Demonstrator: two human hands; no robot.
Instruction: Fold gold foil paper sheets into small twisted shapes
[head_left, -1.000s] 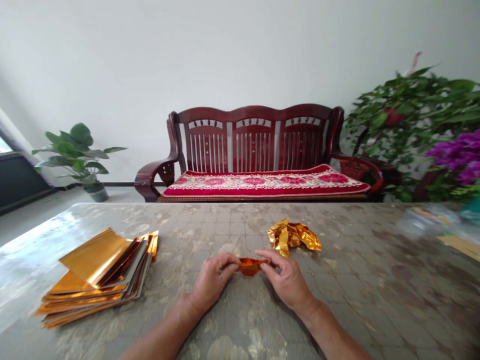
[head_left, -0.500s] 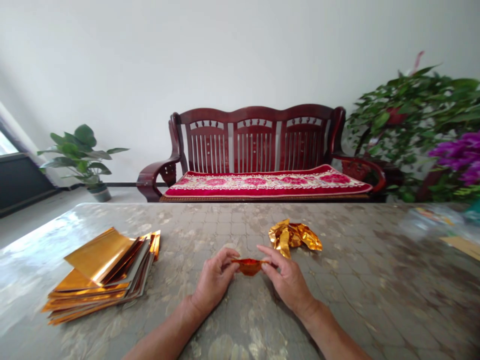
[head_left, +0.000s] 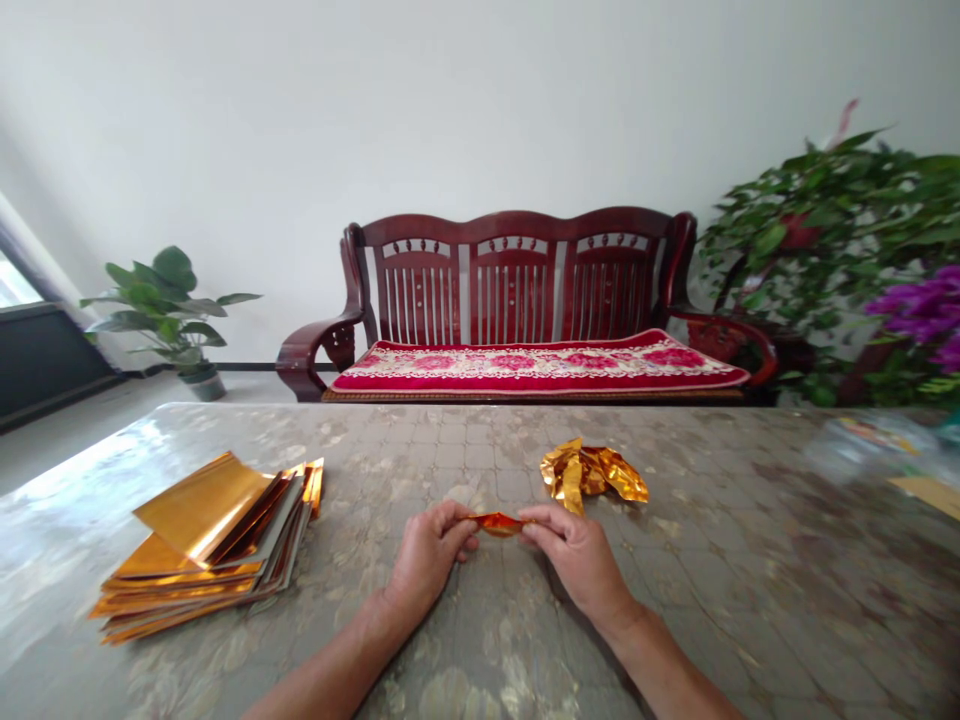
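Between my two hands is a small folded piece of gold foil paper point(head_left: 499, 524), boat-shaped and reddish inside. My left hand point(head_left: 431, 550) pinches its left end between thumb and fingers. At the right end, my right hand point(head_left: 577, 560) grips it the same way. Just beyond my right hand lies a crumpled gold foil piece point(head_left: 596, 473) on the table. To the left of my hands sits a loose stack of gold foil sheets point(head_left: 202, 550), with grey backs showing on some.
A patterned cover lies over the table point(head_left: 420, 660). Clear plastic wrapping point(head_left: 870, 445) and a tan piece of card point(head_left: 930, 495) lie at the right. Behind the table stand a wooden bench point(head_left: 510, 280) with a red cushion, a potted plant point(head_left: 169, 310) and leafy greenery point(head_left: 817, 230).
My right fingers, partly lifted before, have closed onto the right end of the foil paper. The folded piece now looks narrower and slightly higher.
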